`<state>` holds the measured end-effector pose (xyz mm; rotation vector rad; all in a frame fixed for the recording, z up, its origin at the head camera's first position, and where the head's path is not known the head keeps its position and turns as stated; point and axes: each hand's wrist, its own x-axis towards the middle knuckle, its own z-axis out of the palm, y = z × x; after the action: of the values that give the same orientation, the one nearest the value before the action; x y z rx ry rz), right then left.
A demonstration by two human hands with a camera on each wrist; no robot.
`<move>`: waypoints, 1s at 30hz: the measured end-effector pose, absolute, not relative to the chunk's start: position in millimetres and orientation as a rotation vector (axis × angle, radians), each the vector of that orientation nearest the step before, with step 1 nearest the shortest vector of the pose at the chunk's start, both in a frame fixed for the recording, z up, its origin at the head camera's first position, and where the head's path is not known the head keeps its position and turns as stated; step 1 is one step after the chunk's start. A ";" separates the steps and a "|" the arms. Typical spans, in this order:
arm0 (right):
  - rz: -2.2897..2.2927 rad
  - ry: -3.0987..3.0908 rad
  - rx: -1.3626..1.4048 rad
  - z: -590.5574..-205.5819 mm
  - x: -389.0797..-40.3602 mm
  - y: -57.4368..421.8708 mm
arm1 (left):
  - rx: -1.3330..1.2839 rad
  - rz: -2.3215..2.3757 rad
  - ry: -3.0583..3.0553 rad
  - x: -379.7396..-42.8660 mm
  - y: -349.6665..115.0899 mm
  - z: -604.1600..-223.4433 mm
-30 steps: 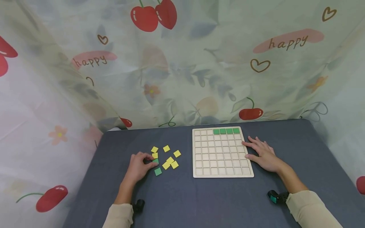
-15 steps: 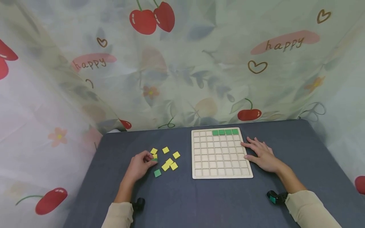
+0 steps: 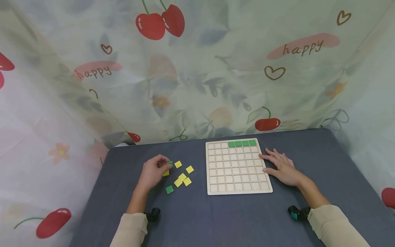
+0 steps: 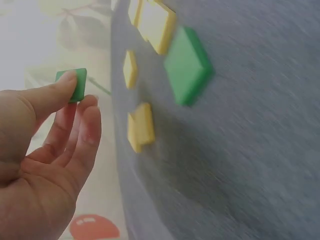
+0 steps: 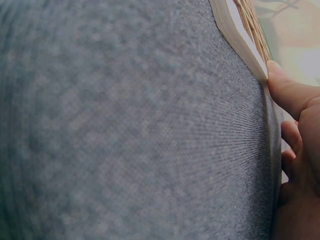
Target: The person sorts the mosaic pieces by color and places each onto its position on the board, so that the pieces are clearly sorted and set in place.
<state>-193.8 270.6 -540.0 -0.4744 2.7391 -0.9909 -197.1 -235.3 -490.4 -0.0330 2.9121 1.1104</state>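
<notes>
Between thumb and fingers, my left hand [image 3: 152,172] pinches a green square tile [image 4: 80,86], lifted off the table in the left wrist view. Below it lie several loose yellow tiles [image 3: 187,181], two of them overlapping, and one loose green tile [image 3: 169,189]. A pale wooden grid board [image 3: 237,190] lies right of the tiles, with several green tiles [image 3: 245,143] set side by side at the right end of its far row. Fingers spread and fairly straight, my right hand [image 3: 284,170] touches the board's right edge with thumb and a fingertip.
A dark grey cloth covers the table [image 3: 234,219]. Behind and at both sides hangs a printed curtain [image 3: 197,85] with cherries and leaves. Dark straps with small devices [image 3: 298,212] sit at both wrists.
My left hand has picked the green tile off the table and raised it slightly away from me, over the yellow tiles. The right hand stays at the board's edge.
</notes>
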 end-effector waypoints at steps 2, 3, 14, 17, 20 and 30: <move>-0.989 2.741 -0.470 -540.3 -192.8 271.2 | -0.009 1.128 2.910 -200.2 -229.3 -486.7; -0.991 2.742 -0.468 -540.4 -192.2 271.5 | 0.005 1.138 2.910 -201.8 -226.3 -485.2; -1.000 2.741 -0.462 -540.9 -191.9 271.5 | 0.064 1.296 2.862 -217.5 -196.3 -473.7; -0.995 2.741 -0.467 -542.0 -192.3 270.1 | 0.063 1.332 2.850 -220.3 -190.7 -471.2; -0.991 2.740 -0.469 -542.3 -191.7 269.6 | 0.079 1.359 2.852 -224.3 -184.3 -471.0; -0.975 2.752 -0.471 -538.0 -191.6 270.6 | 0.056 1.480 2.823 -242.1 -148.5 -472.5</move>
<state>-191.6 270.6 -538.0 -0.4710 2.7517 -0.9747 -242.1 -148.5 -472.5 0.0560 2.8228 1.4804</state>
